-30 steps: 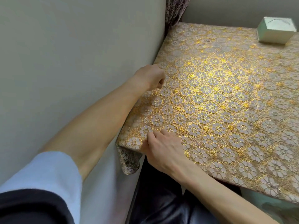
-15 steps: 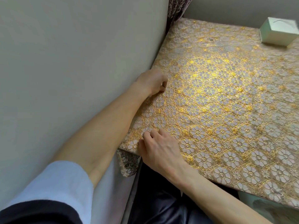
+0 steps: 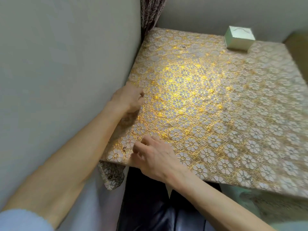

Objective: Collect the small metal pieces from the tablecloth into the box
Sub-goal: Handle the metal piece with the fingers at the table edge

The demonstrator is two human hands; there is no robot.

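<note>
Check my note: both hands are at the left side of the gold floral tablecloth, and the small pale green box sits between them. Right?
Not quite. In the head view the small pale green box stands at the far right corner of the gold floral tablecloth, apart from both hands. The left hand and right hand are indeed at the cloth's left side.

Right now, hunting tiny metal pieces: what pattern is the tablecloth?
Gold-outlined white flowers, all over the tablecloth; head view.
</note>
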